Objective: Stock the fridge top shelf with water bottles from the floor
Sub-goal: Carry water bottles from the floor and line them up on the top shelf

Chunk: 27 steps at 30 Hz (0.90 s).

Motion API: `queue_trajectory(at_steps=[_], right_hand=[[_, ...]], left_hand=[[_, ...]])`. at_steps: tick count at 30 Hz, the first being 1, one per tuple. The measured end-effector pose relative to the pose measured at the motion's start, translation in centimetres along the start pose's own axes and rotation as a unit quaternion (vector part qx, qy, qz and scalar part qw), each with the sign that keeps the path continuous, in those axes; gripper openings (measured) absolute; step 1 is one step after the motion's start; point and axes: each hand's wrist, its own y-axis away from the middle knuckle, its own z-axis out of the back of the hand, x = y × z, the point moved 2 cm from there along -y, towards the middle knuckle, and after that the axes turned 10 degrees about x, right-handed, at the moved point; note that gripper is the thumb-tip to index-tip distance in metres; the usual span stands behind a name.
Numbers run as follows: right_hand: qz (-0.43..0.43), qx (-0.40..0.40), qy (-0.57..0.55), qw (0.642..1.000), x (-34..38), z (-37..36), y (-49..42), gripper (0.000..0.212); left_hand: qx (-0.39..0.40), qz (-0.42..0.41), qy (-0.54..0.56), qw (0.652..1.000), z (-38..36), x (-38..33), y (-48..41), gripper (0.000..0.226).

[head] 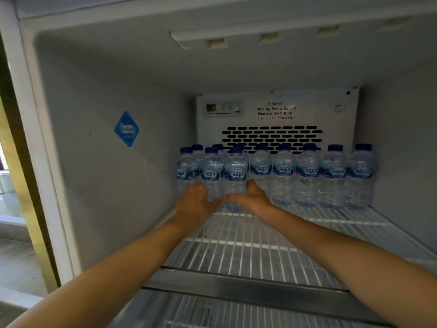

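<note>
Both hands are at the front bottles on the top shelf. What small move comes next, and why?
Probably let go and draw the left hand and right hand back: the front Aqua bottles they hold stand upright on the wire shelf, before the back row.

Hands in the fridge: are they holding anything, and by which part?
Left hand grips the lower body of one front bottle; right hand grips the lower body of the next bottle.

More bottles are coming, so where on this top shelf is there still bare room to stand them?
Bare white wire shelf right of the right hand, before the back row of blue-capped clear plastic water bottles. Crowded: three front bottles by the left hand.
</note>
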Motion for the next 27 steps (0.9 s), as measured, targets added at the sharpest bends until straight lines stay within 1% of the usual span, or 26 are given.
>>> queue_trajectory(at_steps=[3,6,7,10,11,13,15,18,20,21,22,23,25,27], right_hand=[[-0.018,0.025,0.020,0.999,0.0,0.5,0.1,0.084],[-0.021,0.042,0.032,0.998,-0.4,0.9,-0.1,0.087],[-0.022,0.045,0.037,0.998,-0.5,0.9,-0.2,0.087],[-0.027,0.052,0.058,0.997,-0.5,0.7,-0.1,0.093],[-0.035,0.057,0.073,0.995,-0.3,0.6,0.2,0.096],[-0.063,0.083,0.104,0.989,0.1,0.6,1.4,0.099],[-0.086,0.103,0.128,0.983,0.7,0.9,3.0,0.094],[-0.112,0.142,0.167,0.969,2.4,1.1,6.3,0.081],[-0.125,0.151,0.206,0.959,3.5,0.6,8.9,0.078],[-0.117,0.150,0.239,0.952,4.2,-0.1,10.4,0.074],[-0.102,0.140,0.269,0.947,5.2,-1.0,12.0,0.066],[-0.073,0.120,0.285,0.948,6.2,-2.3,13.6,0.053],[-0.020,0.060,0.272,0.960,7.9,-5.5,16.6,0.022],[0.037,-0.008,0.231,0.972,9.0,-9.6,19.5,0.020]], left_hand=[[0.055,-0.023,-0.032,0.998,-0.3,0.3,0.0,0.039],[0.124,-0.024,-0.065,0.990,-0.5,0.3,0.5,0.023],[0.143,-0.026,-0.084,0.986,-0.6,0.2,0.7,0.024],[0.189,-0.060,-0.156,0.968,-0.4,-0.1,1.9,0.050],[0.208,-0.067,-0.168,0.961,-0.4,-0.1,2.4,0.053],[0.242,-0.075,-0.173,0.952,-0.4,-0.3,4.0,0.049],[0.247,-0.081,-0.167,0.951,0.1,-0.5,5.6,0.044],[0.214,-0.085,-0.150,0.962,2.1,-0.1,8.0,0.042],[0.174,-0.095,-0.142,0.970,3.5,0.6,9.8,0.040],[0.145,-0.110,-0.131,0.975,4.2,1.1,11.0,0.037],[0.108,-0.131,-0.112,0.979,5.0,1.6,12.5,0.033],[0.063,-0.153,-0.086,0.982,5.7,2.3,14.3,0.029],[-0.023,-0.186,-0.041,0.981,6.8,4.4,18.6,0.024],[-0.071,-0.193,-0.030,0.978,7.5,7.5,23.6,0.024]])
